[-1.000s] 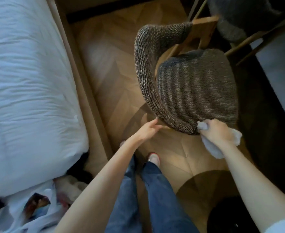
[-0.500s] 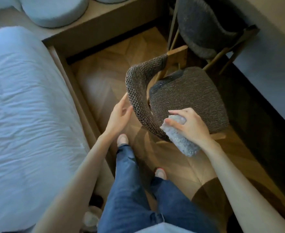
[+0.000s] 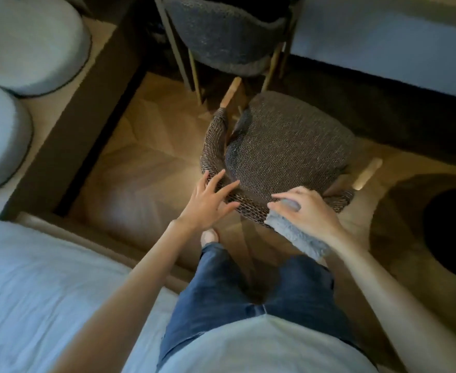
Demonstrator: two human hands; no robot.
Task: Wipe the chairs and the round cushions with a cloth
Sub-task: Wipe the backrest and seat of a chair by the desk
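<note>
Now the right hand [image 3: 308, 214] holds a grey cloth [image 3: 294, 234], fingers curled over it, pressing it against the near rim of the woven chair [image 3: 288, 146]. Just to its left, the left hand [image 3: 208, 204] is open, fingers spread, tips touching the same backrest. A second chair [image 3: 221, 36] stands just beyond. Two round cushions [image 3: 27, 44] sit far left, with the bed [image 3: 33, 292] near left.

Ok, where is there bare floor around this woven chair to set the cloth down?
Widest bare parquet lies left of the woven chair, bordered by the dark platform and the bed frame. A smaller patch lies right, between the chair leg and the round black object. Crowded behind, where the grey chair stands close.
</note>
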